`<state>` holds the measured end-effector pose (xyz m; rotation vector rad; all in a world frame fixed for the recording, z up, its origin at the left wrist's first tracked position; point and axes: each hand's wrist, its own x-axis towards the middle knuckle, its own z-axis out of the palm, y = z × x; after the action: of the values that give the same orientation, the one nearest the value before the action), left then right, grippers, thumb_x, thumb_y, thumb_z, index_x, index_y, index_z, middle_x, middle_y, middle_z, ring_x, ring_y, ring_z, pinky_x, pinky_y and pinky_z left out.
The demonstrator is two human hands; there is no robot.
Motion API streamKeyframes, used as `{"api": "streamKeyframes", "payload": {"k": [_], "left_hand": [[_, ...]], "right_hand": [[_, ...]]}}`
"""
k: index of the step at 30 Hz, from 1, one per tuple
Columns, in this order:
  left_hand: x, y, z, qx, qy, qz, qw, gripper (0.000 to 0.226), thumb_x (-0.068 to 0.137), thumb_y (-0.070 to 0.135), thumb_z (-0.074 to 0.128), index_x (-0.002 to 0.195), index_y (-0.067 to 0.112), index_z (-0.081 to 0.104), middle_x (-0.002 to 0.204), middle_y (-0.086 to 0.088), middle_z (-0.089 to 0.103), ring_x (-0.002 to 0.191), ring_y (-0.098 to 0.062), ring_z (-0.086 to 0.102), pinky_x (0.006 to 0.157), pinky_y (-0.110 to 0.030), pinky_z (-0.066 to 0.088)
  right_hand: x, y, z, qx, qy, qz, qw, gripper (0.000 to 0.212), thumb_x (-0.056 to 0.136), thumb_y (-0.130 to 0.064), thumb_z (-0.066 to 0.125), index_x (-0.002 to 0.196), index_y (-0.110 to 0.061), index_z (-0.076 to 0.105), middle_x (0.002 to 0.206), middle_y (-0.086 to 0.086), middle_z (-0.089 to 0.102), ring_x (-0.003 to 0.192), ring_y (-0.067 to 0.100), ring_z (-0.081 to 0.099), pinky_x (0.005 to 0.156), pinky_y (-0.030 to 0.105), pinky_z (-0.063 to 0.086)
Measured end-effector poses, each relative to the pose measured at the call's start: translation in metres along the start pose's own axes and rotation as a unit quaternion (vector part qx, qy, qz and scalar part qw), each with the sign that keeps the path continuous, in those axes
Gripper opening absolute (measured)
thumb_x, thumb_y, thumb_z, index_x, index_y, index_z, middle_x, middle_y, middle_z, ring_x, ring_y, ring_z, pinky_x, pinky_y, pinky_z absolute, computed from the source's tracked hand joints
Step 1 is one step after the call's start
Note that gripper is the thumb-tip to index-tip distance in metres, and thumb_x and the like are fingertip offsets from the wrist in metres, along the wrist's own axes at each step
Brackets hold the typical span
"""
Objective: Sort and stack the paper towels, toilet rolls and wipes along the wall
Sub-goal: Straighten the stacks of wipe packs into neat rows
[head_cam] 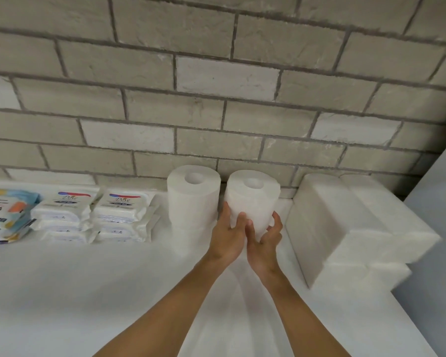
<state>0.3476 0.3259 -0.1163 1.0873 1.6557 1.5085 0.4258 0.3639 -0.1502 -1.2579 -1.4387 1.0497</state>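
Head view: the left hand (pixel 225 237) and the right hand (pixel 265 240) both grasp 1 toilet roll (pixel 252 199), fingers curled round its lower half from opposite sides. The roll stands upright, core hole facing up, close to the brick wall (pixel 216 86). It sits just beside the roll stack (pixel 192 202) on its left, with a narrow dark gap between the 2. The hands hide the roll's base, so it cannot be told whether it rests on another roll, on the table (pixel 88 292), or is held clear. The roll stack shows at least 2 rolls, 1 on top of the other. Left of it, the Dove wipes packs (pixel 95 210) lie in 2 stacks side by side against the wall, and the coloured packs (pixel 5 215) form a further pile at the far left edge. Right of the held roll, the paper towel bundles (pixel 345 222) are stacked against the wall in at least 2 layers. Progress assessment: sorting appears nearly complete, since the 3 product types occupy separate zones along the wall. The step in hand is judged to be seating this roll in a second column. No loose items show on the front of the table; anything outside the frame cannot be assessed.
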Motion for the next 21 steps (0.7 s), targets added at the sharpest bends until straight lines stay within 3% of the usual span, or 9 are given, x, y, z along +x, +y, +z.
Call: {"api": "streamKeyframes", "payload": {"k": [4, 9, 15, 18, 21], "left_hand": [[-0.003, 0.0, -0.01, -0.002, 0.01, 0.0, 1.0, 0.054, 0.102, 0.029, 0.044, 0.152, 0.022, 0.026, 0.151, 0.002, 0.039, 0.14, -0.019, 0.036, 0.113, -0.032, 0.031], [-0.006, 0.001, -0.018, 0.012, -0.018, -0.019, 1.0, 0.051, 0.102, 0.027, 0.044, 0.15, 0.02, 0.03, 0.147, 0.003, 0.044, 0.137, -0.018, 0.041, 0.111, -0.028, 0.032], [-0.019, 0.008, -0.029, 0.014, -0.049, -0.052, 0.997, 0.054, 0.104, 0.034, 0.036, 0.154, 0.019, 0.023, 0.159, 0.002, 0.027, 0.147, -0.02, 0.024, 0.119, -0.036, 0.021], [-0.027, 0.01, -0.041, 0.007, -0.064, -0.07, 0.995, 0.054, 0.104, 0.038, 0.034, 0.154, 0.019, 0.025, 0.16, 0.003, 0.025, 0.148, -0.019, 0.023, 0.119, -0.035, 0.019], [-0.04, 0.01, -0.062, -0.015, -0.076, -0.082, 0.994, 0.05, 0.104, 0.036, 0.037, 0.151, 0.019, 0.032, 0.157, 0.004, 0.031, 0.144, -0.019, 0.032, 0.12, -0.034, 0.023]], "right_hand": [[-0.006, -0.002, 0.007, -0.001, -0.002, -0.009, 1.0, 0.069, 0.094, -0.036, 0.056, 0.146, -0.026, 0.012, 0.141, 0.01, 0.025, 0.12, 0.023, 0.045, 0.093, 0.033, 0.052], [-0.009, -0.003, 0.013, -0.006, -0.002, 0.004, 1.0, 0.069, 0.094, -0.038, 0.055, 0.146, -0.028, 0.011, 0.14, 0.01, 0.022, 0.127, 0.028, 0.04, 0.099, 0.043, 0.05], [-0.014, -0.003, 0.014, -0.006, 0.007, 0.015, 1.0, 0.067, 0.095, -0.042, 0.052, 0.146, -0.03, 0.011, 0.143, 0.009, 0.03, 0.116, 0.022, 0.046, 0.096, 0.037, 0.05], [-0.023, -0.003, 0.012, 0.005, -0.005, 0.027, 1.0, 0.066, 0.095, -0.048, 0.048, 0.147, -0.037, 0.01, 0.147, 0.009, 0.039, 0.129, 0.03, 0.047, 0.104, 0.042, 0.046], [-0.037, -0.007, 0.01, 0.006, -0.023, 0.043, 0.999, 0.066, 0.099, -0.043, 0.042, 0.153, -0.03, 0.007, 0.155, 0.003, 0.029, 0.143, 0.023, 0.029, 0.111, 0.036, 0.031]]}}
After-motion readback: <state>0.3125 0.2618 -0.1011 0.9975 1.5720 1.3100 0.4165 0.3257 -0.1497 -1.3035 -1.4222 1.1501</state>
